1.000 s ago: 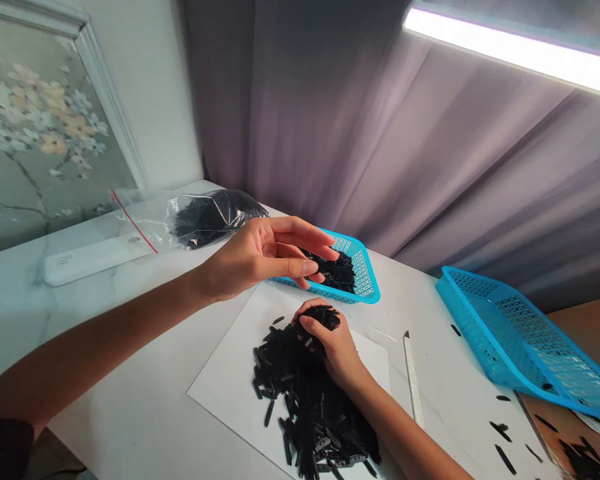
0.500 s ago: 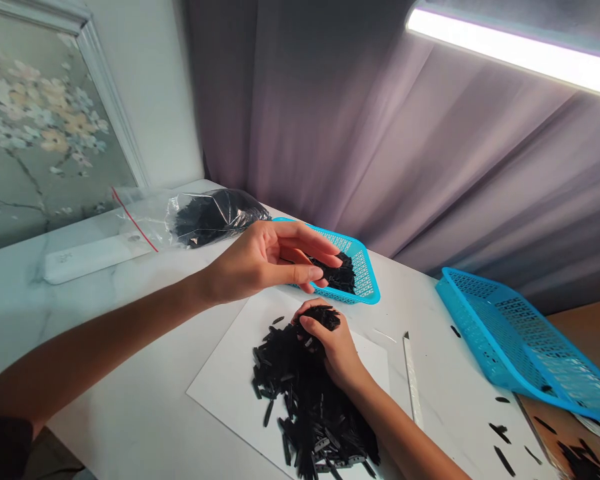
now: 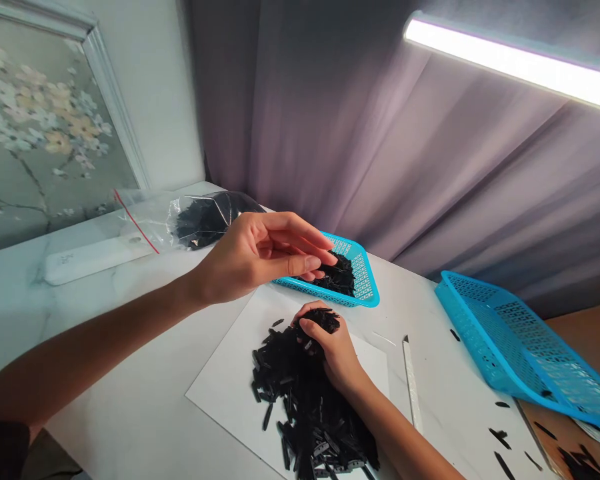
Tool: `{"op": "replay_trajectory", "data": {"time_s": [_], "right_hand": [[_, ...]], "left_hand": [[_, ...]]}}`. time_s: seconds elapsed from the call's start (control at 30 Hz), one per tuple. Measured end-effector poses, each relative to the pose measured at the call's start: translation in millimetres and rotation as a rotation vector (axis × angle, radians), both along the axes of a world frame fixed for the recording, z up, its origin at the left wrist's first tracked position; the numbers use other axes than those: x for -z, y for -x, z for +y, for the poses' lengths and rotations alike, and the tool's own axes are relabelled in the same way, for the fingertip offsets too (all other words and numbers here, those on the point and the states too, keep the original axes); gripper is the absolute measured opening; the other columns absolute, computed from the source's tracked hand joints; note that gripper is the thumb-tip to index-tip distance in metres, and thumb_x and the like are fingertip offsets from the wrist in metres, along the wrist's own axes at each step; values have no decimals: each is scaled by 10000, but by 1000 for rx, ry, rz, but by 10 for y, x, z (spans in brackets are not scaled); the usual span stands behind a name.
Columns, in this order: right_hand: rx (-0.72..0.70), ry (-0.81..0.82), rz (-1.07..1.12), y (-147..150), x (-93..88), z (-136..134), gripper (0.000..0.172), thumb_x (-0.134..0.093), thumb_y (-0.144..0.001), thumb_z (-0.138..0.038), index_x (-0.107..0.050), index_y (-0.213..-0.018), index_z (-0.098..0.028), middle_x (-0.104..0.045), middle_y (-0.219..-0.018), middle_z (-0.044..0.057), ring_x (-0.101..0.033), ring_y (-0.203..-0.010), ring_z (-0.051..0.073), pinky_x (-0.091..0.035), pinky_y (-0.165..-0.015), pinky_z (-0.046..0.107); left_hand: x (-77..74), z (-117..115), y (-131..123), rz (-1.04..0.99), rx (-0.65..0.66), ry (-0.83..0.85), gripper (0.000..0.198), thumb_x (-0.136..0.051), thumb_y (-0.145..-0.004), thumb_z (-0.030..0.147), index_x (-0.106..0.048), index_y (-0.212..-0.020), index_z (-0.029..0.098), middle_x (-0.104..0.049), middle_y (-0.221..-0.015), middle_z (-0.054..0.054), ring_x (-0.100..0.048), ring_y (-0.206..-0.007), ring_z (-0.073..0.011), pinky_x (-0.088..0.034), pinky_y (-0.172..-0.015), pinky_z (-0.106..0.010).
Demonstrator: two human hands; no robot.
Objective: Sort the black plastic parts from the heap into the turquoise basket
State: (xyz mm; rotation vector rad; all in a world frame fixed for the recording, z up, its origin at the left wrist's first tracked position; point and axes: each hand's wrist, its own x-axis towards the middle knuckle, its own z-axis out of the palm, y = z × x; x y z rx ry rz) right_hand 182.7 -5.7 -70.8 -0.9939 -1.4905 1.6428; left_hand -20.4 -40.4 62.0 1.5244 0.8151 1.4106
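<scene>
My left hand (image 3: 265, 257) hangs over the near blue mesh basket (image 3: 365, 273), its fingers loosely curved and thumb apart from the index finger. I see nothing held in it, though the inner fingers are partly hidden. Inside that basket lie small black strips (image 3: 343, 277). Below, my right hand (image 3: 337, 343) is closed around a handful of black strips (image 3: 320, 321), just above a loose pile of black pieces (image 3: 310, 407). The pile spreads over a white sheet (image 3: 230, 373) on the table.
A clear zip bag (image 3: 200, 220) of black pieces lies at back left, beside a white flat box (image 3: 95, 260). To the right are a white stick (image 3: 411, 387), another blue basket (image 3: 505, 333) and scattered black strips (image 3: 500, 437). A lit tube lamp (image 3: 510, 60) hangs overhead.
My left hand has shifted slightly left and up over the basket. My right hand stays closed on the black strips in nearly the same place.
</scene>
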Motion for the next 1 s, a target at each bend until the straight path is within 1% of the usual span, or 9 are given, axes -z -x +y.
{"op": "replay_trajectory", "data": {"time_s": [0.17,0.27,0.4,0.5,0.73,0.83,0.9,0.93,1.0], "right_hand": [[5,-9,-7,3,1,0,208,-756,-765,-387,-685,-842,-207,-672,-787,25,-577,-649,178,-404,-555,282],[-1,-10,-10,1,4,3,214,-755,-767,-392,-683,-849,-208,-667,-786,24,-577,-650,177,-402,-548,279],[-4,5,-15,1,13,4,218,-751,-773,-390,-676,-869,-209,-669,-797,27,-575,-636,169,-370,-511,268],[-6,10,-15,2,20,2,221,-752,-774,-388,-675,-869,-205,-669,-800,30,-576,-634,167,-360,-500,263],[-5,2,-8,-1,30,7,221,-753,-771,-390,-678,-859,-200,-651,-797,24,-580,-635,160,-359,-497,257],[-1,-3,-16,-1,34,12,222,-749,-772,-391,-682,-858,-198,-651,-803,28,-581,-630,161,-360,-492,258],[-1,1,-11,1,39,15,224,-751,-770,-392,-681,-857,-198,-647,-799,27,-581,-629,160,-361,-491,257],[0,4,-7,2,42,15,225,-754,-769,-391,-680,-856,-198,-645,-797,25,-582,-629,160,-362,-492,257],[0,10,1,2,46,14,225,-762,-764,-388,-677,-854,-200,-641,-788,20,-583,-632,159,-366,-498,255]], "left_hand": [[-20,-27,-8,-27,-57,42,136,-781,-822,194,-734,-949,190,-755,-887,-9,-748,-802,-154,-655,-750,-258],[-17,-30,-10,-51,-69,69,149,-788,-820,222,-720,-948,190,-737,-863,1,-741,-782,-146,-648,-735,-246],[-18,-24,-10,-82,-48,72,133,-785,-819,192,-713,-931,184,-734,-855,6,-742,-795,-141,-651,-780,-255],[-19,-22,-18,-99,-36,68,121,-783,-822,178,-710,-918,182,-734,-838,13,-743,-783,-128,-651,-776,-237],[-12,-23,-41,-103,-59,76,85,-769,-822,145,-700,-867,165,-731,-812,18,-743,-771,-118,-649,-756,-213],[-22,-36,-53,-77,-82,72,82,-767,-824,161,-695,-864,167,-732,-812,15,-744,-768,-123,-648,-749,-221],[8,-11,-62,-30,-108,53,91,-766,-828,195,-690,-873,169,-734,-816,9,-744,-772,-132,-647,-757,-240],[47,26,-64,7,-139,33,102,-763,-833,217,-686,-878,168,-734,-821,3,-742,-775,-137,-645,-762,-252],[183,158,-49,138,-255,-35,124,-728,-863,263,-673,-903,160,-736,-856,-19,-736,-801,-147,-635,-783,-275]]}}
